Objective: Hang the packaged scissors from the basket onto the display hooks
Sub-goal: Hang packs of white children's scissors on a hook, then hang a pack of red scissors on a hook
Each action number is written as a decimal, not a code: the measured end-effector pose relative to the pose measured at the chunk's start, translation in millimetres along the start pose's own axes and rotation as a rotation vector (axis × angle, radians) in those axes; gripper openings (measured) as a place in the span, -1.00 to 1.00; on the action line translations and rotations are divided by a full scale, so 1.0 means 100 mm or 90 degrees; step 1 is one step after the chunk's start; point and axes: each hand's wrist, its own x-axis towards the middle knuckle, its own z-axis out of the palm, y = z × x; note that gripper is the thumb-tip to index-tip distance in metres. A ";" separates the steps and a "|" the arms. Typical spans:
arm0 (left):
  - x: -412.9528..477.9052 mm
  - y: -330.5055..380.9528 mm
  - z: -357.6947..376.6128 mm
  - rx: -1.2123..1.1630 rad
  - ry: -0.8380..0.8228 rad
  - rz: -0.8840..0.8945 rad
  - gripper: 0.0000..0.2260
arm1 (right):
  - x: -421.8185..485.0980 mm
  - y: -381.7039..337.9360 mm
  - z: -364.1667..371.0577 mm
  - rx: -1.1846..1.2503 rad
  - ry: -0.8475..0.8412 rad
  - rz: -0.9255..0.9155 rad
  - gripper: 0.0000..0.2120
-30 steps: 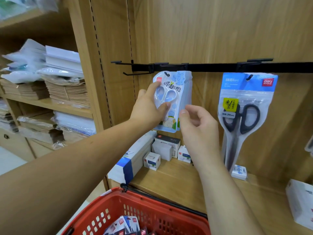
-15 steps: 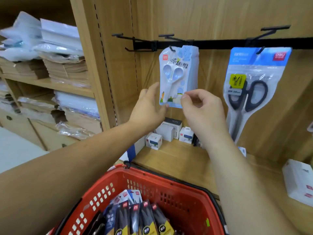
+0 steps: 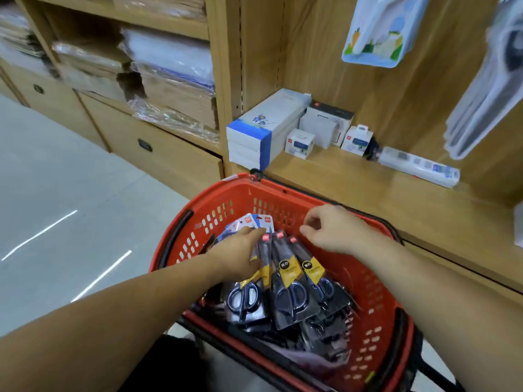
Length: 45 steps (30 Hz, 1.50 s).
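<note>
Shelving of pale wood (image 3: 353, 176) stands just behind the red basket (image 3: 226, 190); on it sit a long white-and-blue box (image 3: 260, 131), several small white boxes (image 3: 300, 142) and a long white pack (image 3: 418, 168) whose print is too blurred to read. Above, a pale-blue pack of small scissors (image 3: 376, 32) hangs against the back panel, its top cut off by the frame; a clear pack of large scissors (image 3: 486, 89) hangs to the right, smeared by motion. Plastic-wrapped paper stacks (image 3: 169, 69) fill the shelves on the left, over drawers and grey floor. The packaged scissors (image 3: 288, 281) lie overlapped in the basket, dark cards with yellow labels, more half buried beneath; blue-topped packs (image 3: 254, 220) peek out behind. The left hand (image 3: 240, 256) lies on the leftmost dark pack and hides its upper part; whether it grasps that pack or only rests there I cannot tell. The right hand (image 3: 334, 230) hovers over the basket's far side, fingers curled in, thumb near forefinger, clenched on nothing.
</note>
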 end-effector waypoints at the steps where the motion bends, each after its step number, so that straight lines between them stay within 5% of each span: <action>1: -0.02 -0.06 0.07 -0.004 -0.018 -0.019 -0.26 | 0.01 0.04 0.10 -0.031 -0.037 0.011 -0.83; 6: -0.16 -0.22 0.42 -0.023 -0.159 -0.074 -0.36 | 0.04 0.11 0.53 0.005 -0.155 0.046 -0.71; 10: 0.01 -0.29 0.18 0.068 0.035 -0.075 -0.58 | 0.16 0.10 0.77 -0.036 -0.214 0.028 -0.65; 12: 0.09 -0.41 -0.01 0.134 0.096 -0.150 -0.57 | 0.23 0.05 0.86 -0.017 -0.191 0.047 -0.49; 16: 0.13 -0.68 -0.01 0.102 -0.030 -0.267 -0.52 | 0.29 0.04 1.09 -0.024 -0.050 0.033 -0.63; 31: 0.44 -0.76 0.15 0.182 -0.052 -0.248 -0.53 | 0.59 0.25 1.29 0.105 0.047 -0.016 -0.80; 39: 0.26 -0.43 -0.72 0.142 0.046 -0.176 -0.59 | 0.48 0.00 0.94 0.298 0.025 -0.038 -0.86; 45: -0.05 -0.08 -1.34 0.041 0.125 -0.166 -0.51 | 0.20 -0.71 0.61 0.412 -0.050 -0.160 -0.08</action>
